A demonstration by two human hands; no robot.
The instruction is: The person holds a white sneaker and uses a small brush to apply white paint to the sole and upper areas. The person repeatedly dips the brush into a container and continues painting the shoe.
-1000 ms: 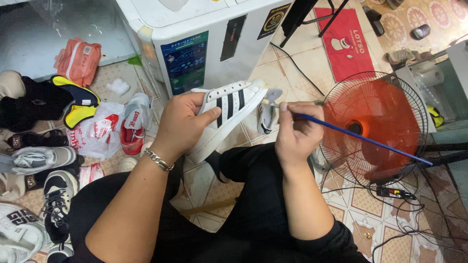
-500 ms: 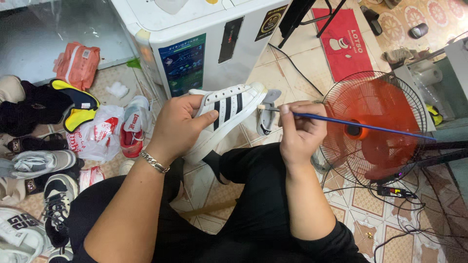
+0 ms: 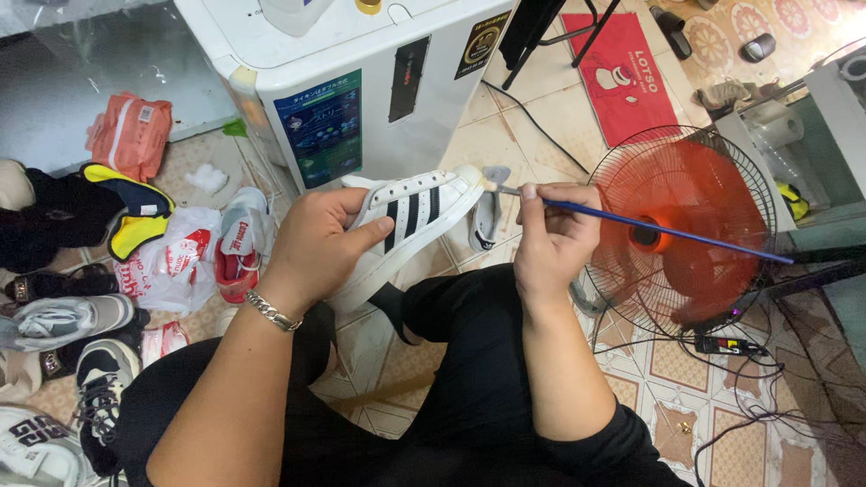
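**shoe_nerd:** what's going on with your hands here? walk me through it.

**me:** Left hand (image 3: 317, 242) is wrapped around the white sneaker with black stripes (image 3: 410, 216). Thumb lies across the side by the stripes, the other fingers curl under and behind it, so it's a full clamp, not a light hold. The shoe is up in the air over my lap, tilted, toe pointing away from me toward the white machine (image 3: 361, 81).

**shoe_nerd:** and the right?

**me:** Right hand (image 3: 552, 236) pinches a thin blue-handled brush (image 3: 649, 225) near its front end, fingertips pressed together on the handle. The long handle runs off to my right, across the front of the red floor fan (image 3: 686, 234). The brush tip is touching the sneaker's toe, right at the rubber edge.

**shoe_nerd:** what's that thing behind the toe?

**me:** Another white shoe (image 3: 487, 216) on the tiled floor, just beyond the one I'm holding. Can't tell much else about it.

**shoe_nerd:** floor looks busy lol

**me:** Yeah, to my left there's a pile of shoes and a white plastic bag with red print (image 3: 167, 261), plus a red mat (image 3: 627, 77) further out past the fan.
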